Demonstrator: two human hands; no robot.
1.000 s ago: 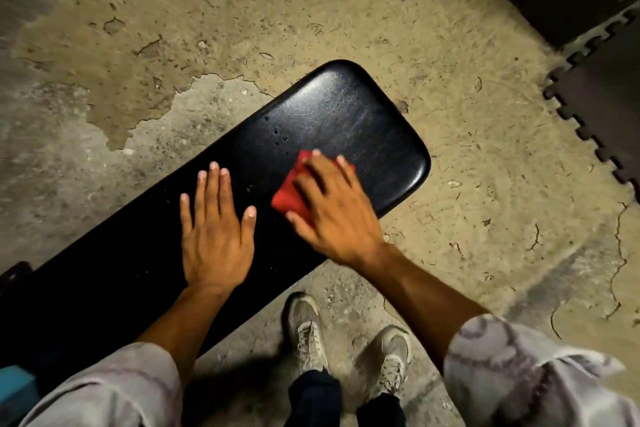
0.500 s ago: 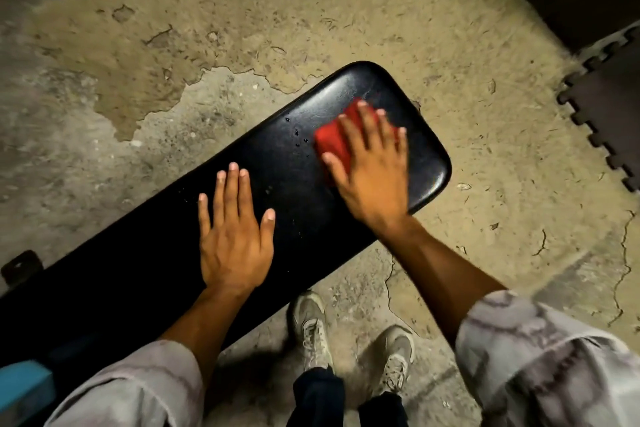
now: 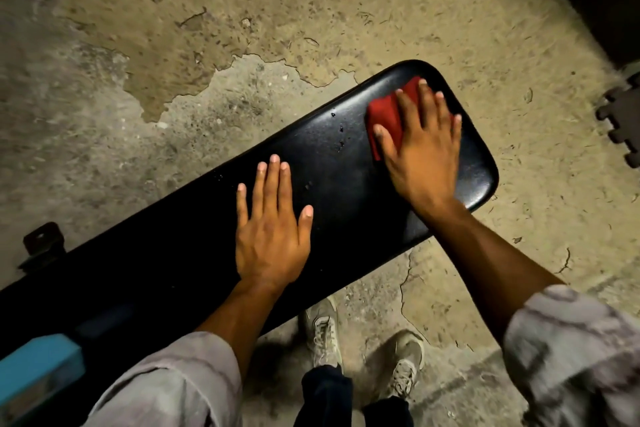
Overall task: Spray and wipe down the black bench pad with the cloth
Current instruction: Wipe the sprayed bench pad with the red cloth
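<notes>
The long black bench pad (image 3: 332, 170) runs diagonally from lower left to its rounded end at the upper right. A few spray droplets sit on it near the middle. My right hand (image 3: 424, 149) lies flat with straight fingers on a folded red cloth (image 3: 384, 114), pressing it onto the pad near the rounded end. Most of the cloth is hidden under the palm. My left hand (image 3: 272, 222) rests flat on the pad's middle, fingers straight and together, holding nothing. No spray bottle is in view.
Cracked, patchy concrete floor (image 3: 242, 28) surrounds the bench. Dark interlocking foam mats (image 3: 620, 121) lie at the right and upper right. A light blue object (image 3: 38, 367) sits at the lower left. A black bracket (image 3: 43, 243) sticks out left. My shoes (image 3: 323, 333) stand below the pad.
My right hand has slid the red cloth from the pad's near edge up toward the rounded far end. My left hand stayed flat on the pad.
</notes>
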